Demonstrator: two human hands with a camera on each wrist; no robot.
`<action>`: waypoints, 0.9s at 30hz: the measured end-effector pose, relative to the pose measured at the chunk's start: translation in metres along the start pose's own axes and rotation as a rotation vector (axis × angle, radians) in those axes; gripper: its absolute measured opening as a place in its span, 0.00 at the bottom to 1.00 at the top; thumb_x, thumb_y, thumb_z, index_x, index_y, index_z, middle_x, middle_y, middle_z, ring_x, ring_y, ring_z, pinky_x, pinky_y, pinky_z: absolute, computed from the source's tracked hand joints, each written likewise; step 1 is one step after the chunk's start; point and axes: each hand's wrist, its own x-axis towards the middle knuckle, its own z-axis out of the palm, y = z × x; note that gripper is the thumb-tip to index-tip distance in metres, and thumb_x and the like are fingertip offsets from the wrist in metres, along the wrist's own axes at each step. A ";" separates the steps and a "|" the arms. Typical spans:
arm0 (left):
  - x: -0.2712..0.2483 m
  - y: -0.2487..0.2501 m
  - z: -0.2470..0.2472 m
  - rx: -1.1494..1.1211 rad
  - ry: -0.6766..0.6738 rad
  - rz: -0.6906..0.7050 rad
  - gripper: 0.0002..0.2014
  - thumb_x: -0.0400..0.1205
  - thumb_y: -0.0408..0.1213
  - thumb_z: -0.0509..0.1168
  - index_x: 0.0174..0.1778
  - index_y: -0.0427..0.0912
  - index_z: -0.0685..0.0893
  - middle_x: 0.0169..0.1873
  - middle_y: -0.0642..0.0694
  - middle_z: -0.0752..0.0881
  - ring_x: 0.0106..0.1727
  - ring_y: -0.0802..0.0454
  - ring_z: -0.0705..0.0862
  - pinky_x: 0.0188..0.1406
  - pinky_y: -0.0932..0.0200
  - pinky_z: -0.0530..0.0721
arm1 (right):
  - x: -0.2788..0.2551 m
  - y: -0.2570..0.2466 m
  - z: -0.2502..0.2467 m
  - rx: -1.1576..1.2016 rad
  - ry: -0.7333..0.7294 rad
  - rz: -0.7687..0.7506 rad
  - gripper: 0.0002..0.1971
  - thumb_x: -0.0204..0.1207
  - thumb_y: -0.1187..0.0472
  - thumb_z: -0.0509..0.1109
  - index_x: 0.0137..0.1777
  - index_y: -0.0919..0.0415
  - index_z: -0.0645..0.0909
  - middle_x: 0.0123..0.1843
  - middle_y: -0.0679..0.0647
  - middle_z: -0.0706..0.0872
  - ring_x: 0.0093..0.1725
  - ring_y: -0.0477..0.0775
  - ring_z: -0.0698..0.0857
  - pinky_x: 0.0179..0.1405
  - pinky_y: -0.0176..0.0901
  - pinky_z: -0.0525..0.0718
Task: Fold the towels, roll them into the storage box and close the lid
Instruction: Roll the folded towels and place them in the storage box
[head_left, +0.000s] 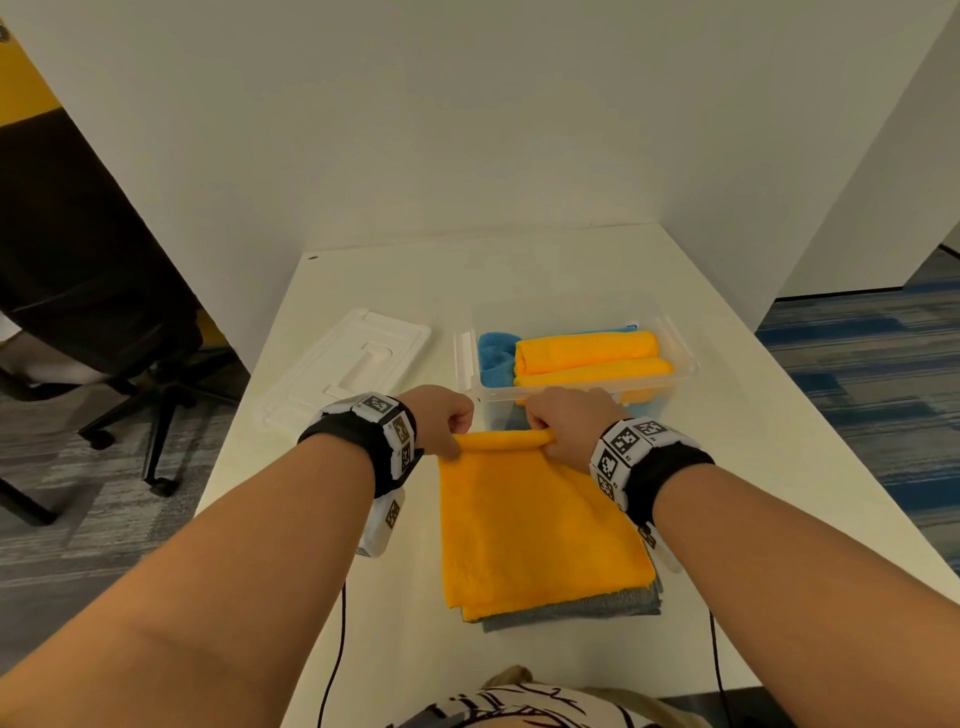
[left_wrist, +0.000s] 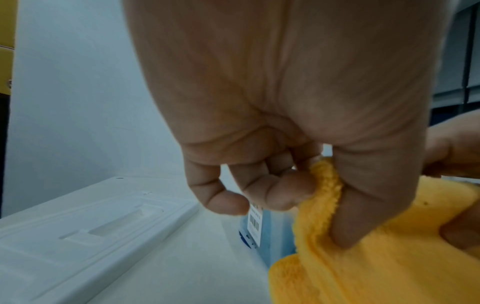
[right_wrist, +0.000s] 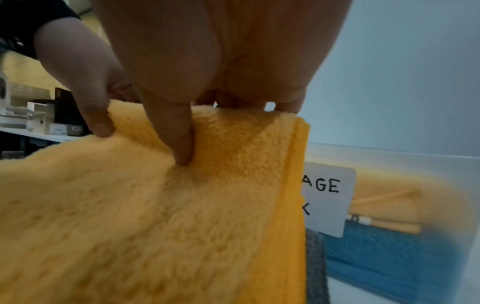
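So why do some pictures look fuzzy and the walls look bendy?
Head view: sharp, evenly lit, but the wide lens bends the table edges. Left wrist view: the left hand is close and soft, and the lid looks bluish. Right wrist view: the yellow towel is blurred, and the box hazy.

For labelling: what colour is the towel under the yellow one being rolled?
Grey towel; clearest in the head view.

My head camera looks down over the table (head_left: 727, 415); each wrist camera peers close along its palm, and all three share the orange towel's (head_left: 535, 519) rolled edge.
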 end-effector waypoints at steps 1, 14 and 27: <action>0.000 0.000 0.001 0.024 -0.008 0.005 0.16 0.75 0.31 0.70 0.32 0.49 0.68 0.30 0.53 0.71 0.35 0.54 0.70 0.31 0.67 0.67 | 0.000 0.002 0.002 -0.029 -0.001 0.003 0.13 0.77 0.63 0.62 0.36 0.45 0.64 0.46 0.47 0.75 0.44 0.51 0.73 0.46 0.45 0.66; 0.008 0.008 0.022 0.104 -0.244 0.042 0.05 0.76 0.37 0.70 0.42 0.45 0.79 0.37 0.49 0.79 0.42 0.52 0.76 0.33 0.67 0.71 | -0.009 0.014 0.014 -0.174 -0.153 0.004 0.05 0.74 0.59 0.66 0.43 0.47 0.73 0.46 0.46 0.75 0.47 0.52 0.76 0.46 0.46 0.69; 0.013 0.014 0.024 0.143 -0.142 0.053 0.21 0.80 0.49 0.69 0.65 0.43 0.78 0.54 0.44 0.81 0.53 0.50 0.77 0.50 0.61 0.72 | -0.001 0.013 0.016 -0.011 -0.182 0.071 0.15 0.74 0.52 0.71 0.59 0.48 0.75 0.50 0.44 0.75 0.50 0.49 0.77 0.53 0.46 0.74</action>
